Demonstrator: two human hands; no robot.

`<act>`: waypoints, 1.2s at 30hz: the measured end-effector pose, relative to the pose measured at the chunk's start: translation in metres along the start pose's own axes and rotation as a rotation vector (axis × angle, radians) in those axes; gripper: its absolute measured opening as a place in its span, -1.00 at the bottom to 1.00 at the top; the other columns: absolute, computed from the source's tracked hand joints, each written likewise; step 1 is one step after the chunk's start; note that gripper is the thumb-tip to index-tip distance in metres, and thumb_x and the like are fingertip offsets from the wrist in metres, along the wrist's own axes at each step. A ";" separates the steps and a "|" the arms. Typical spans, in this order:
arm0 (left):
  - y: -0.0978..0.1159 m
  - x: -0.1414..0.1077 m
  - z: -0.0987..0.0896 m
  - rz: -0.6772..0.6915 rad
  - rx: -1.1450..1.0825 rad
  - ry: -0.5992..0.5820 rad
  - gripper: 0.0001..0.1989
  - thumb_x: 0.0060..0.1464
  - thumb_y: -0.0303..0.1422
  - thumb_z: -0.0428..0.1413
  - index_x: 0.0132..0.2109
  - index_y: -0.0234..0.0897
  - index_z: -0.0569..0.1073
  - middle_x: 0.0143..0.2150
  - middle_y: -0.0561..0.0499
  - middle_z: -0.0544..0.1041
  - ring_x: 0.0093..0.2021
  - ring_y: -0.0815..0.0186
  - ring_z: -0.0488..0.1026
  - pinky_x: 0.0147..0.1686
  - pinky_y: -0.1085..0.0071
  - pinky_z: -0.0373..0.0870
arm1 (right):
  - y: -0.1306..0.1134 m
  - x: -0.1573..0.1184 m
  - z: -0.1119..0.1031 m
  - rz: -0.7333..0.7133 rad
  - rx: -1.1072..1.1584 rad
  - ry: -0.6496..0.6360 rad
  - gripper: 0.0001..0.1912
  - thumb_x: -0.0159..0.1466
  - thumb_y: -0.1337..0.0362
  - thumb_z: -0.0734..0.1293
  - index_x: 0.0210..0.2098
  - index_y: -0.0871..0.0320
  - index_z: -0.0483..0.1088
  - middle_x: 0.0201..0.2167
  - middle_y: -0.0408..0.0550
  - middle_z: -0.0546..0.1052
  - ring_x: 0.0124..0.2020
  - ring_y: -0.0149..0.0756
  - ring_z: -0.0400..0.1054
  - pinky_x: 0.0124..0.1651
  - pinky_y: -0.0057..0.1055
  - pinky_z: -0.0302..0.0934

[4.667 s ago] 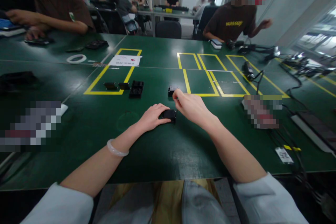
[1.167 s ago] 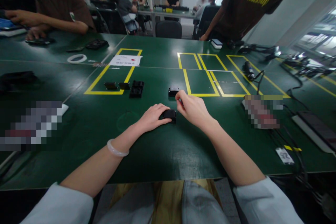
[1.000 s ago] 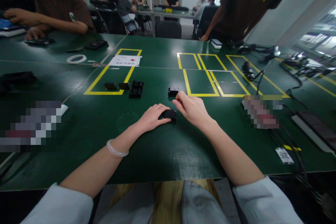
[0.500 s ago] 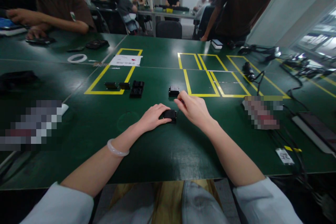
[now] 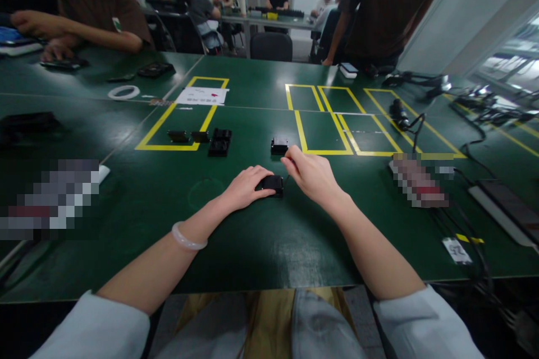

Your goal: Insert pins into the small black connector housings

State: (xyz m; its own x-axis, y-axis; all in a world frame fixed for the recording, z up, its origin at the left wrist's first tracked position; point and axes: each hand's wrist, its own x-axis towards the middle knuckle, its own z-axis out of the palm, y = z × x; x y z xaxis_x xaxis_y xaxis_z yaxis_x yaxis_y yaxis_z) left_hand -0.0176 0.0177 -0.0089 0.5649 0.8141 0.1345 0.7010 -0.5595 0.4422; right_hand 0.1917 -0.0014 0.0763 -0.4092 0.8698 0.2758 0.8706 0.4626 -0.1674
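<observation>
On the green table, my left hand (image 5: pixel 246 188) is closed around the left end of a small black block (image 5: pixel 273 184), with its thumb along the near side and its fingers over the far side. My right hand (image 5: pixel 311 171) sits just right of that block, fingers curled in a pinch. A thin dark line shows below its fingertips near the block; what it holds is too small to make out. Another black block with a shiny top (image 5: pixel 279 145) lies just beyond the right fingertips.
Left of the hands are a black tray-like piece (image 5: pixel 220 142) and two small upright black pieces (image 5: pixel 178 136). Yellow tape outlines (image 5: pixel 326 152) mark the table. Blurred-out devices lie on both sides; cables (image 5: pixel 475 230) run at right. A co-worker's arm (image 5: pixel 96 36) is at far left.
Almost nothing differs. My right hand has shifted very slightly to the right; the left hand and the block stay in place.
</observation>
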 end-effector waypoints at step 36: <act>0.000 0.000 0.000 -0.002 -0.002 -0.001 -0.57 0.19 -0.03 0.11 0.07 -0.19 0.40 0.02 -0.09 0.45 -0.03 0.09 0.39 -0.03 0.20 0.31 | 0.006 0.000 0.002 -0.112 0.087 0.059 -0.80 0.37 0.24 0.11 -0.15 0.15 0.32 -0.41 -0.09 0.53 -0.43 -0.33 0.35 -0.37 -0.44 -0.03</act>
State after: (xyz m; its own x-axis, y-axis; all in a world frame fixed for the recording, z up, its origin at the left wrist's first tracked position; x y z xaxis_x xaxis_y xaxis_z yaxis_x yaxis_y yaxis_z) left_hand -0.0175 0.0181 -0.0093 0.5643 0.8148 0.1326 0.7011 -0.5578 0.4442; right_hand 0.1963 0.0011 0.0737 -0.4832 0.8018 0.3517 0.7927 0.5712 -0.2130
